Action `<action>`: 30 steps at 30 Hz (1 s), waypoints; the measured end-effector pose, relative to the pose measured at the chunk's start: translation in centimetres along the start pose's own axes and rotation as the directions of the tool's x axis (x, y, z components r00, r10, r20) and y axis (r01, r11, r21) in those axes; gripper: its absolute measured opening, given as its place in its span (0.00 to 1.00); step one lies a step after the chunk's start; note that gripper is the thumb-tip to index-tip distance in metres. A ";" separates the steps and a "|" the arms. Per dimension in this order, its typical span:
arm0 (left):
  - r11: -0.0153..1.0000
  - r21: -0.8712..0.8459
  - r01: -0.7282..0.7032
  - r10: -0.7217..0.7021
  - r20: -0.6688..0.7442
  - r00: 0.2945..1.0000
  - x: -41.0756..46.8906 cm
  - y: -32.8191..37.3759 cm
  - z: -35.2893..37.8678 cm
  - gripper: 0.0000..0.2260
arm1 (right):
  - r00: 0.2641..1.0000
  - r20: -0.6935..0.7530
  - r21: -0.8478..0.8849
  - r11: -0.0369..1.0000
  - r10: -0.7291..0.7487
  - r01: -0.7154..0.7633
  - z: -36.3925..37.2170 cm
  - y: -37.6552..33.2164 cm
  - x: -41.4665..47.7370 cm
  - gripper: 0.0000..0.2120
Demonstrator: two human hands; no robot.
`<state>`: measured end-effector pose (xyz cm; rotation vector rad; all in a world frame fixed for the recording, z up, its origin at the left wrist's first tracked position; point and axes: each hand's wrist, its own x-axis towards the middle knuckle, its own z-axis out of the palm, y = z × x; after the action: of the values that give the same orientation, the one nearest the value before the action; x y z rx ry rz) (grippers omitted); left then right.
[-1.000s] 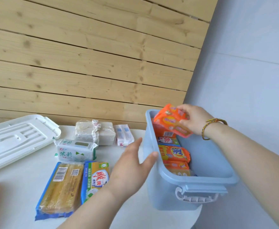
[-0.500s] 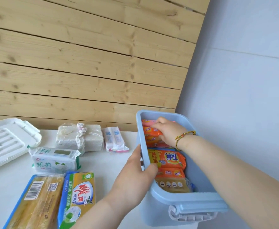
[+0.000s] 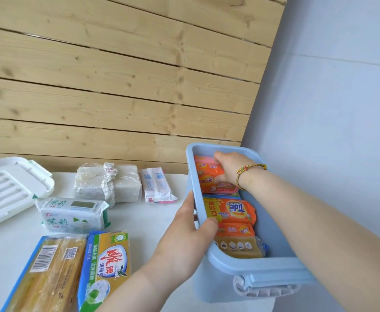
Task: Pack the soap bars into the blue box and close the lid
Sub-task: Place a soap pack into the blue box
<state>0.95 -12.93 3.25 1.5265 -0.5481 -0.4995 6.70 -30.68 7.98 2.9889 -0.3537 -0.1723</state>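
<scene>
The blue box [image 3: 258, 267] stands open at the table's right end, with several orange and yellow soap packs inside. My right hand [image 3: 231, 170] reaches into its far end and grips an orange soap pack [image 3: 209, 176] that lies on top of the others. My left hand [image 3: 191, 235] grips the box's left rim, thumb inside the wall. A Tide soap pack [image 3: 231, 211] lies mid-box. On the table lie a yellow-green soap pack [image 3: 105, 264], a long yellow pack [image 3: 47, 280], a white jasmine soap [image 3: 72, 216], a wrapped white block [image 3: 106, 182] and a small pink-white pack [image 3: 156, 184].
The white lid [image 3: 9, 188] lies upside down at the table's far left. A wooden plank wall runs behind the table, and a pale grey wall stands close on the right of the box. The box's latch handle [image 3: 265, 287] faces me.
My right hand has carried the orange pack down from above the rim into the box's far end. My left hand moved from beside the box to gripping its left rim.
</scene>
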 end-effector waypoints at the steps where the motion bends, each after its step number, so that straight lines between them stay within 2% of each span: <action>1: 1.000 0.000 0.002 -0.002 -0.001 1.000 0.0 0.1 0.0 0.16 | 1.000 0.000 -0.010 1.000 -0.011 0.011 0.1 0.0 -0.1 0.22; 4: 1.000 -0.010 0.014 -0.014 0.007 1.000 0.1 -0.2 0.1 0.11 | 0.999 0.002 -0.018 0.999 -0.033 0.033 0.0 0.0 -0.2 0.22; 8: 1.000 -0.017 0.012 -0.012 0.007 1.000 0.2 -0.4 0.0 0.11 | 0.999 -0.026 0.036 0.999 -0.022 0.023 -0.8 0.1 -0.5 0.26; 11: 0.999 -0.044 0.028 -0.028 -0.002 1.000 0.0 -0.1 0.0 0.10 | 0.998 -0.055 0.074 0.997 -0.008 0.012 -1.4 0.3 -0.9 0.24; 14: 0.999 -0.023 0.045 -0.045 -0.013 0.999 -0.5 0.1 0.0 0.15 | 0.998 -0.056 0.077 0.997 0.016 -0.012 -1.6 0.3 -1.5 0.21; 18: 0.994 0.072 0.081 -0.077 -0.052 0.996 -2.0 0.4 -0.5 0.25 | 0.997 -0.044 0.073 0.995 0.069 -0.065 -1.8 -0.2 -2.4 0.20; 20: 0.982 0.170 0.086 -0.067 -0.114 0.991 -3.0 0.2 -1.3 0.23 | 0.992 -0.080 0.141 0.986 0.099 -0.087 -2.3 -0.8 -3.4 0.17; 22: 0.967 0.243 0.070 -0.021 -0.198 0.980 -4.4 -0.1 -2.9 0.18 | 0.976 -0.183 0.277 0.958 0.121 -0.067 -3.1 -2.0 -4.8 0.14; 24: 0.954 0.286 0.095 -0.006 -0.299 0.954 -6.1 -0.4 -4.8 0.11 | 0.931 -0.332 0.466 0.885 0.151 0.022 -4.0 -3.9 -6.5 0.10; 26: 0.928 0.348 0.133 0.017 -0.396 0.918 -7.8 -1.0 -6.8 0.10 | 0.888 -0.429 0.653 0.736 0.166 0.178 -4.6 -6.6 -8.6 0.06; 28: 0.905 0.389 0.170 0.050 -0.495 0.867 -9.2 -2.1 -8.9 0.11 | 0.902 -0.403 0.798 0.542 0.153 0.265 -4.2 -9.5 -10.2 0.14; 29: 0.894 0.401 0.198 0.060 -0.546 0.836 -9.7 -3.0 -9.9 0.12 | 0.931 -0.345 0.845 0.472 0.121 0.252 -3.4 -10.9 -10.6 0.16; 30: 0.878 0.416 0.238 0.062 -0.592 0.804 -10.2 -3.8 -10.7 0.13 | 0.959 -0.275 0.864 0.454 0.067 0.216 -2.3 -12.4 -10.9 0.14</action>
<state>-0.28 1.81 -0.46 2.0725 -0.0940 0.0805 -0.76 -15.82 9.61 4.0027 -0.3445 0.6591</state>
